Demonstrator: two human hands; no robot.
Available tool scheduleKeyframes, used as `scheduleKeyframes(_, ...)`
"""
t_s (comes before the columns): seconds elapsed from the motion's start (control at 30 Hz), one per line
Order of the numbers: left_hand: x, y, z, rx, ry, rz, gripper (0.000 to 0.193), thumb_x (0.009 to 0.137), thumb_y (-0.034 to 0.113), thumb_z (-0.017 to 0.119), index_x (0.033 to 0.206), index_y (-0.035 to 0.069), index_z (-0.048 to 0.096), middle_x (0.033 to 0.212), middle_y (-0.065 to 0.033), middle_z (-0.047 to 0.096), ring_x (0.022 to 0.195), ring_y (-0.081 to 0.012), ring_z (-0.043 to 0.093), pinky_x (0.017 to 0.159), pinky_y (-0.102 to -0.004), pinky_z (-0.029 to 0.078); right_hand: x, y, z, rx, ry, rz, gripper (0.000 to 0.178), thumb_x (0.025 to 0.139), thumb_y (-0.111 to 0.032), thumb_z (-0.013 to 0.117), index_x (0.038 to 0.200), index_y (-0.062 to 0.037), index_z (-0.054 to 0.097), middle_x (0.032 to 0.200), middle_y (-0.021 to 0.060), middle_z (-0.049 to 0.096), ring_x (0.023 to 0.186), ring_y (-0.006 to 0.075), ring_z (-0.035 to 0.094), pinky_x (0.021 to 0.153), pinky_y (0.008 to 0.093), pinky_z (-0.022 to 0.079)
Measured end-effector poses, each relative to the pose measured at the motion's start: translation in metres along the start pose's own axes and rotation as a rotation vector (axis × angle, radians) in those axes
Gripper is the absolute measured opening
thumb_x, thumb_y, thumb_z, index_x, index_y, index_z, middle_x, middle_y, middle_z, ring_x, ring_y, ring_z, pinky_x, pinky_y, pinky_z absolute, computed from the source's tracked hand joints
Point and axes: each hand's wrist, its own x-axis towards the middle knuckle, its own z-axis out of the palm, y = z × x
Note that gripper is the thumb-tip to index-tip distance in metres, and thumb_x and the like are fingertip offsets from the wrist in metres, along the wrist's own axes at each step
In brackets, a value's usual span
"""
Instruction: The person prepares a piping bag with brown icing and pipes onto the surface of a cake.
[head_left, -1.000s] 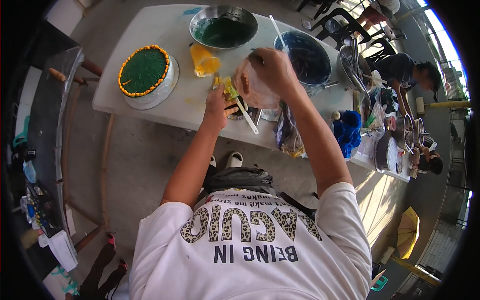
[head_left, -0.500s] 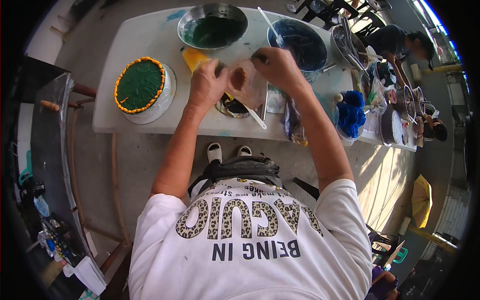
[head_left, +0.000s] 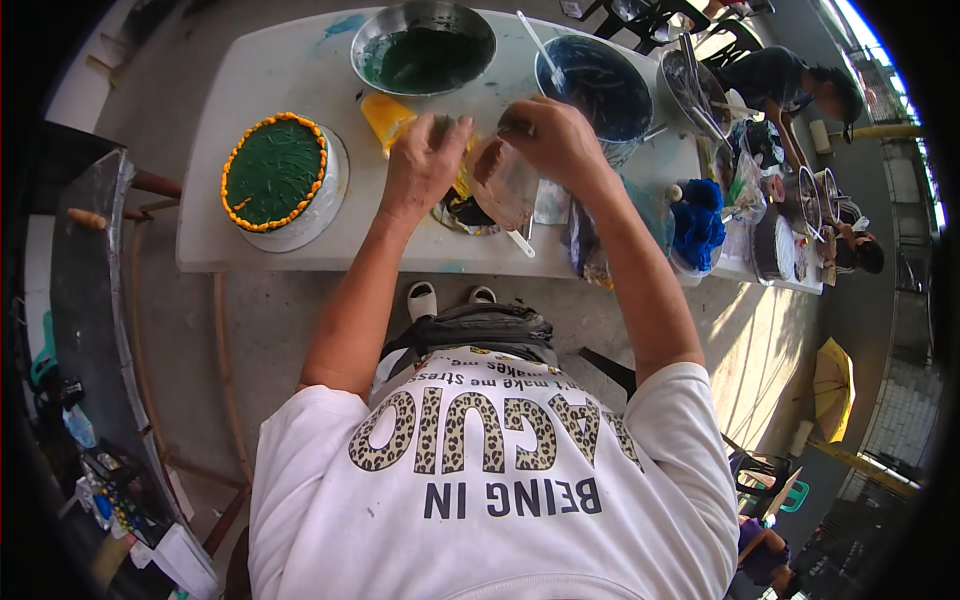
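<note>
Over the white table, my right hand is closed on the upper part of a clear plastic bag, which hangs down from it. Some reddish-brown stuff shows through the bag near its top. Just left of it is my left hand, its fingers curled together; whether anything is pinched in them is hidden. Beyond the left hand lies a bag of yellow icing. Below the hands are a dark, yellow-smeared container and the tip of a white-handled tool, partly covered.
A round cake with a green top and yellow piped border stands at the left. At the far side sit a metal bowl of green icing and a bowl of dark blue icing with a spatula. Blue icing fills a container at right.
The clear bag has swung lower and hangs more from my right hand. My left hand has shifted slightly right and its fingers have turned. The view has moved a little.
</note>
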Motion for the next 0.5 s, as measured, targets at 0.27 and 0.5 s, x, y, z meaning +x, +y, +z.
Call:
scheduleKeyframes(0.27, -0.069, -0.064, 0.043, -1.470, -0.512, -0.935, 0.070, 0.084, 0.055, 0.051, 0.124, -0.002, 0.044, 0.114, -0.0150, 0.056, 0.106, -0.0285, 0.055, 0.092, -0.0437, 0.043, -0.025, -0.009, 0.000, 0.147, -0.041, 0.113, 0.018, 0.075, -0.013, 0.060, 0.089, -0.0011, 0.062, 0.083, 0.0171, 0.061, 0.078, 0.0336, 0.059, 0.070, 0.0366, 0.047)
scheduleKeyframes(0.5, -0.072, -0.056, 0.078, -1.712, -0.405, -0.765, 0.049, 0.083, 0.039, 0.062, 0.121, 0.011, 0.051, 0.115, -0.0070, 0.057, 0.109, -0.0228, 0.053, 0.094, -0.0416, 0.042, -0.075, -0.010, 0.004, 0.119, -0.009, 0.247, 0.016, 0.077, -0.005, 0.056, 0.092, -0.0003, 0.060, 0.088, 0.0165, 0.060, 0.080, 0.0333, 0.059, 0.070, 0.0357, 0.047)
